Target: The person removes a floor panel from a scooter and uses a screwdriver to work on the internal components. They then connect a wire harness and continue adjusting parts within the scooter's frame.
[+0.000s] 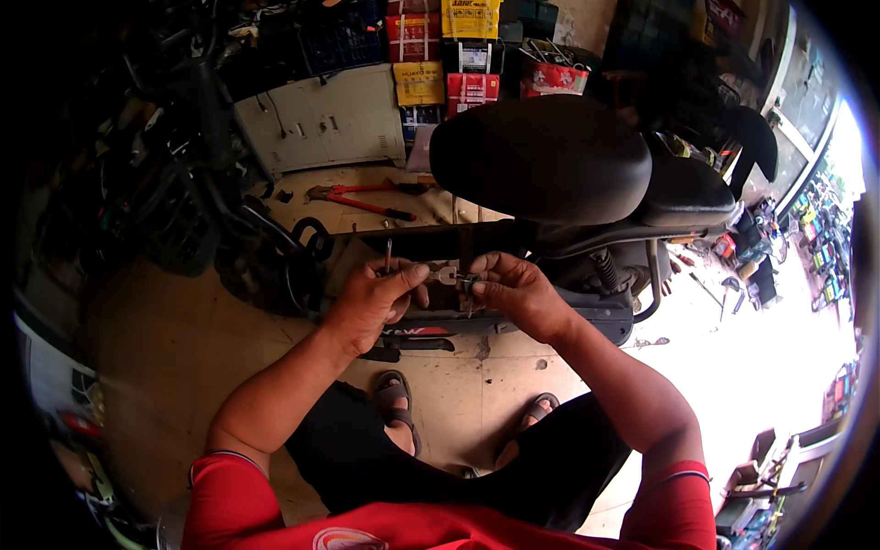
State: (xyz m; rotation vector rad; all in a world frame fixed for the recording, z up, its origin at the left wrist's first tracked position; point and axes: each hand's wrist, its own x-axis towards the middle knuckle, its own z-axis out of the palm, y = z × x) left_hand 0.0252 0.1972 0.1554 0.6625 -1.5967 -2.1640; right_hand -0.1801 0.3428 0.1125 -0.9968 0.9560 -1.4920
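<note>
My left hand (380, 302) is closed, its thumb and fingers pinching a small pale flat piece (447, 275), perhaps a key; a slim rod-shaped tool (389, 249) sticks up from it. My right hand (515, 291) meets it from the right, fingertips closed on a small dark metal part (470, 282) touching the pale piece. Both hands are over the footboard (573, 307) of a black two-wheeled scooter, whose large seat (541, 156) sits just beyond them. The exact shapes between the fingertips are too small to tell.
Red-handled bolt cutters (362, 202) lie on the floor behind the scooter. A metal cabinet (321, 119) and stacked coloured boxes (472, 32) stand at the back. Dark two-wheelers (192, 156) crowd the left. A bright doorway (843, 156) and scattered parts (761, 238) are on the right.
</note>
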